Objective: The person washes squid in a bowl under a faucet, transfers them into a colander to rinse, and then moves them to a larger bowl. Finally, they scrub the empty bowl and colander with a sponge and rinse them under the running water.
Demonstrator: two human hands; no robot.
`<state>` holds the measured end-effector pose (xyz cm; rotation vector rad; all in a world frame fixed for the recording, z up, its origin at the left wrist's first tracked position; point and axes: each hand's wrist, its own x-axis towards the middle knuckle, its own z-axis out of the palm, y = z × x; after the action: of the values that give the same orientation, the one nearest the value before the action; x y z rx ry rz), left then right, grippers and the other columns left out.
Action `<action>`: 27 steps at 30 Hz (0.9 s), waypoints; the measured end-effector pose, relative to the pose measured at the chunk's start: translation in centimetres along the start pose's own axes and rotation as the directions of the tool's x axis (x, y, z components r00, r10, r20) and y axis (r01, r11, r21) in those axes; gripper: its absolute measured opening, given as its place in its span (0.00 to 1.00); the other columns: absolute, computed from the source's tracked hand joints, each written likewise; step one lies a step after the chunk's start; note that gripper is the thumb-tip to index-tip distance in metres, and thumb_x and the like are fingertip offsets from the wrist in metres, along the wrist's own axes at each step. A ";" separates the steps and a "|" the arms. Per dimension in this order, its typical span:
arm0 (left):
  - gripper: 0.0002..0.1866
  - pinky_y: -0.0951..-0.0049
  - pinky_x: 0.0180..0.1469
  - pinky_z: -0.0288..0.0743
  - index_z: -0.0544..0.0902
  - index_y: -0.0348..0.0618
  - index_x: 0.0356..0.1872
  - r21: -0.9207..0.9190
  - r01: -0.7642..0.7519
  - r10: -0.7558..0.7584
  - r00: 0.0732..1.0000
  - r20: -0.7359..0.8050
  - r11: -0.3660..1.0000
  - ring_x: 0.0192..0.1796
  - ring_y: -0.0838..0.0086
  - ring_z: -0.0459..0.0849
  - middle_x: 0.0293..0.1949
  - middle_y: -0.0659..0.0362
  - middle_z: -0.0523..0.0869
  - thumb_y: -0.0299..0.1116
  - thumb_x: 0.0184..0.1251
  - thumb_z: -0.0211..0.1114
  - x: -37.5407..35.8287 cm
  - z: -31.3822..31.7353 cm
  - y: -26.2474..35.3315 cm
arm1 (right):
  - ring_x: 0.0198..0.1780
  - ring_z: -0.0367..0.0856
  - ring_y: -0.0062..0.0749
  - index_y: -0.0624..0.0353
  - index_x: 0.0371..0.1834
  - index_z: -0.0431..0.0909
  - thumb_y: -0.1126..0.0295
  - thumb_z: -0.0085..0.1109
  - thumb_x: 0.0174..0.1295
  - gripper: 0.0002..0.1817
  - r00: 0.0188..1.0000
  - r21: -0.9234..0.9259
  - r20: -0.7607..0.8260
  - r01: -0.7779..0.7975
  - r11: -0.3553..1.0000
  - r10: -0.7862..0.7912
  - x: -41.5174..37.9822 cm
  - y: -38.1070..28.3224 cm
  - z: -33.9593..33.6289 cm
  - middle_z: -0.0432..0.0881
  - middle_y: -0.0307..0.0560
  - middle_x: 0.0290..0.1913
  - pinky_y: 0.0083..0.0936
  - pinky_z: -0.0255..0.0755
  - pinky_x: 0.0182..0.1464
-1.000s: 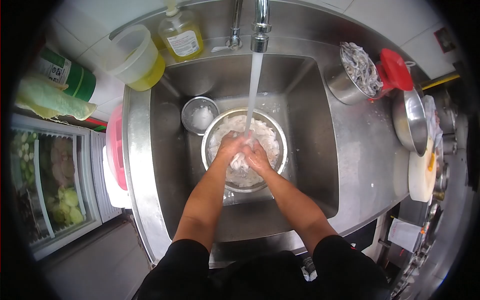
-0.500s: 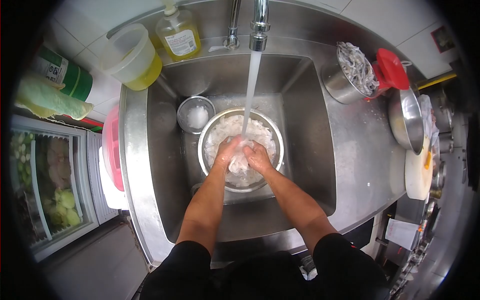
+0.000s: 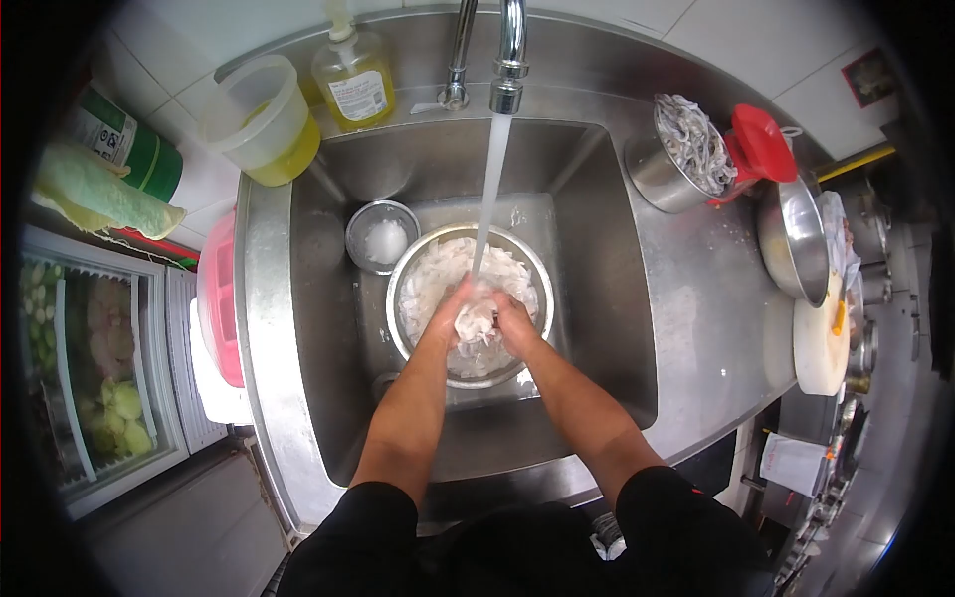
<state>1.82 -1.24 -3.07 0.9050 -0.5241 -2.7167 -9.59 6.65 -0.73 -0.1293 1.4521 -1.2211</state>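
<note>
Both the left hand (image 3: 450,310) and right hand (image 3: 512,320) clamp their fingers on a limp, translucent white clump (image 3: 476,324) under the water stream (image 3: 487,189), inside the round steel bowl (image 3: 400,289). A small steel cup (image 3: 382,237) sits at ten o'clock.

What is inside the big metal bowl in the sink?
The big metal bowl holds pale, translucent food pieces, and both hands rub a clump under the water stream. The bowl's bottom is covered.
</note>
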 end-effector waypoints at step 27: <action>0.58 0.63 0.40 0.84 0.47 0.43 0.75 0.457 -0.004 0.361 0.620 -0.697 0.890 0.49 0.56 0.82 0.62 0.42 0.72 0.46 0.47 0.77 -4.1 7.5 2.4 | 0.48 0.80 0.35 0.57 0.66 0.61 0.72 0.71 0.52 0.38 0.966 -0.298 -0.031 0.236 0.925 -0.257 2.3 -1.1 1.3 0.80 0.52 0.48 0.31 0.77 0.44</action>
<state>0.67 -0.13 5.72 1.8598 -0.9330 -1.7554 -9.93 3.84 -1.23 -0.4894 1.7117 -1.2120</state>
